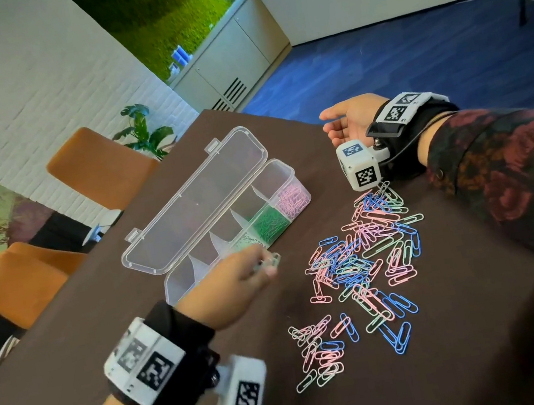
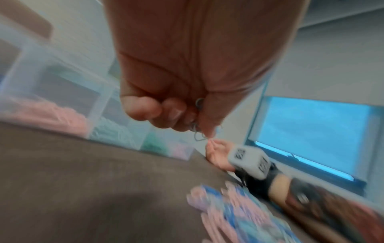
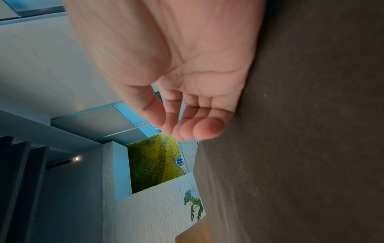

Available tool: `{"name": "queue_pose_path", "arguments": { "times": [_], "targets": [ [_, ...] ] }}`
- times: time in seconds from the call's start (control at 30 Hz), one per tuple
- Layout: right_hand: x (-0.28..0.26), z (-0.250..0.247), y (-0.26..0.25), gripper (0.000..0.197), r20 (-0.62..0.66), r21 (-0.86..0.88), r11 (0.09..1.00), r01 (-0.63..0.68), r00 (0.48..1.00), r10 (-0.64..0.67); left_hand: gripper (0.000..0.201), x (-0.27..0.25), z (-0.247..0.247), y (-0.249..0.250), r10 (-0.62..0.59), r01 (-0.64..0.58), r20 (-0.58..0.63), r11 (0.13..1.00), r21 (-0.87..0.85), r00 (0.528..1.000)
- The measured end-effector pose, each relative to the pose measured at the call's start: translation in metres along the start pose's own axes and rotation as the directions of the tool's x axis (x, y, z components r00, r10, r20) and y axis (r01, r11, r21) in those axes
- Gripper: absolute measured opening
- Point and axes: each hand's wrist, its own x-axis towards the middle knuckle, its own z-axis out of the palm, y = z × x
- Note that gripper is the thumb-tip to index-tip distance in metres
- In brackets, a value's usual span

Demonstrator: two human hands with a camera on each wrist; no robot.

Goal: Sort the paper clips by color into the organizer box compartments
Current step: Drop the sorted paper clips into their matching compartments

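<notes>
Your left hand (image 1: pixel 232 283) is pinching clips (image 1: pixel 272 259) just beside the box (image 1: pixel 226 215); your right hand (image 1: pixel 348 119) is lying relaxed, holding nothing, farther off.

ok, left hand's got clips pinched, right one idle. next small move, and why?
Probably carry the left hand a little further over the organizer box and drop its pinched clips into the matching compartment. They look pale green, though blur leaves this unsure; the green compartment lies just beyond the fingertips. The right hand rests open, empty.
</notes>
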Motion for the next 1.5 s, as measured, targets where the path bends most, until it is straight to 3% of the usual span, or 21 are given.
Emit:
{"name": "queue_pose_path", "arguments": {
  "times": [0.1,0.23,0.47,0.63,0.73,0.87,0.93,1.1,1.2,1.37,1.5],
  "targets": [
    [0.001,0.0,0.0,0.018,0.004,-0.002,1.0,-0.003,1.0,0.003,0.014,0.003,-0.025,-0.014,-0.188,0.183,-0.123,0.982,-0.051,0.974],
    [0.0,0.0,0.0,0.017,0.001,0.007,1.0,-0.01,1.0,0.01,0.025,0.023,-0.047,-0.04,-0.423,0.4,-0.224,0.905,-0.143,0.878],
    [0.001,0.001,0.0,0.017,0.001,0.01,1.0,-0.011,1.0,0.011,0.027,0.039,-0.054,-0.051,-0.494,0.356,-0.265,0.829,-0.431,0.828],
    [0.002,0.001,-0.001,0.016,-0.004,0.001,1.0,0.002,1.0,-0.002,0.02,0.032,-0.054,-0.043,-0.439,0.285,-0.338,0.863,-0.417,0.833],
    [0.001,0.001,-0.001,0.017,0.001,-0.003,1.0,0.001,1.0,-0.001,0.013,0.024,-0.048,-0.032,-0.349,0.242,-0.35,0.918,-0.315,0.869],
    [0.0,0.001,0.0,0.018,0.0,0.002,1.0,0.006,1.0,-0.006,0.006,0.011,-0.029,-0.01,-0.13,0.113,-0.188,0.989,-0.096,0.974],
    [-0.001,0.001,0.0,0.018,0.0,0.001,1.0,0.005,1.0,-0.005,0.014,0.009,-0.014,0.001,-0.013,0.013,-0.073,1.0,0.001,0.997],
    [-0.002,0.002,0.001,0.016,-0.002,0.018,1.0,0.012,1.0,-0.012,0.017,0.014,0.026,0.015,0.102,-0.11,0.099,0.991,0.083,0.99],
    [-0.002,0.001,0.0,0.016,-0.003,0.016,1.0,0.008,1.0,-0.008,0.024,0.017,0.037,0.018,0.095,-0.1,0.098,0.994,0.051,0.991],
    [-0.004,0.001,0.001,0.018,0.008,0.015,1.0,0.0,1.0,0.0,0.016,0.017,0.037,0.023,0.116,-0.127,0.128,0.988,0.088,0.985],
    [-0.005,0.001,0.0,0.018,-0.002,0.014,1.0,0.001,1.0,-0.001,0.02,0.014,0.036,0.021,0.138,-0.144,0.067,0.985,0.098,0.988]
  ]
}}
